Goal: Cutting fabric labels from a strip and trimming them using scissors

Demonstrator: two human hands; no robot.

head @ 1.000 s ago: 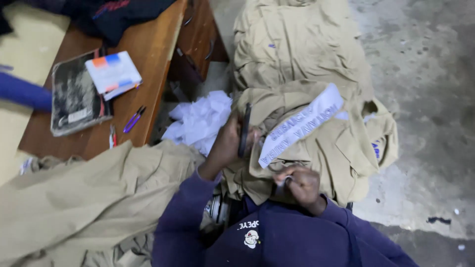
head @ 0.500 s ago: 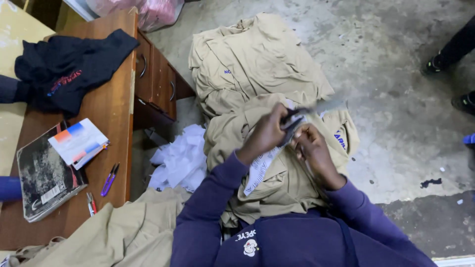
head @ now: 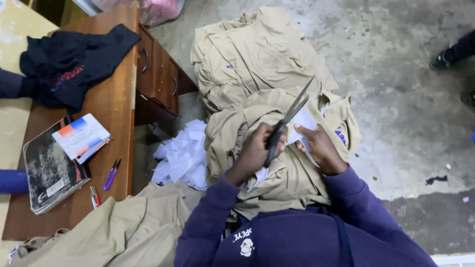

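My left hand (head: pixel 253 151) grips a pair of dark scissors (head: pixel 289 116). Their blades are slightly apart and point up and to the right. My right hand (head: pixel 319 146) pinches a white strip of paper or cloth (head: pixel 303 121) right next to the blades. Both hands rest over a khaki garment (head: pixel 282 173) bunched on my lap. More of the white strip hangs below my left wrist. My sleeves are dark purple.
A wooden desk (head: pixel 116 106) with drawers stands at left, carrying a dark garment (head: pixel 69 62), a worn book (head: pixel 47 170), a small card box (head: pixel 81 136) and purple thread snips (head: pixel 112 173). White scraps (head: pixel 180 155) and folded khaki garments (head: pixel 247 54) lie on the concrete floor. Another person's shoe (head: pixel 452 52) is at far right.
The long white strip, held up across the garment a second ago, is now gathered at my right hand. The scissors have come up with their blades pointing up-right. The view has tilted.
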